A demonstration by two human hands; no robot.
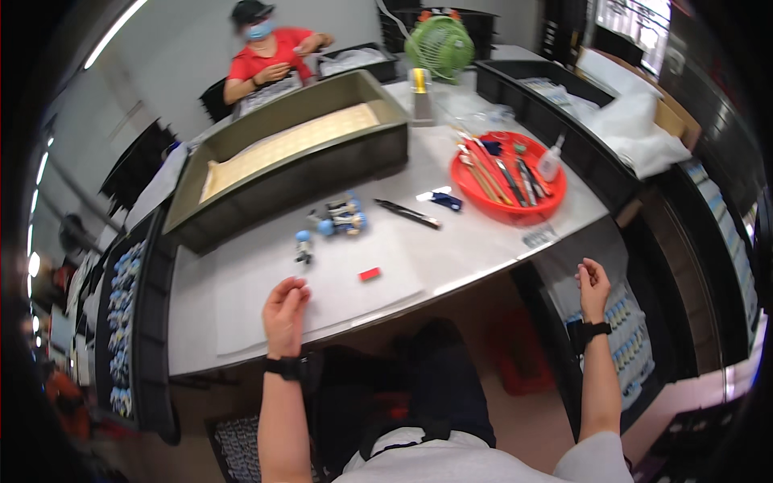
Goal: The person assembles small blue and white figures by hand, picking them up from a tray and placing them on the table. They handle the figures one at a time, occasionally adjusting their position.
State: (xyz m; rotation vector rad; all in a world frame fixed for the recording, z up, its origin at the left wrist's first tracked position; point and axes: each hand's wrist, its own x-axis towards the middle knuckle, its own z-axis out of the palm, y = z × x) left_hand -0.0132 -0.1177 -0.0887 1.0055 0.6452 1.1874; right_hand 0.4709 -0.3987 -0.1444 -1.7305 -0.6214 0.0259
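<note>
My left hand [286,310] is over the front of the white table, its fingers pinched together; whatever they may hold is too small to make out. Just beyond it a small figurine with a blue head [303,246] lies on a white sheet [241,298]. More blue and white figurines [345,217] lie grouped behind that one. A small red block [369,274] rests to the right of my left hand. Off the table's right side, my right hand [594,288] hangs above a tray of figurines [632,342], its fingers loosely curled and apart, with nothing visible in them.
A large grey-green bin [290,177] stands across the table's back. A black pen [409,213], a dark blue piece [445,201] and a red basin [515,211] of tools lie right of it. Behind are a green fan [440,44] and a co-worker [270,60]. Dark crates flank both sides.
</note>
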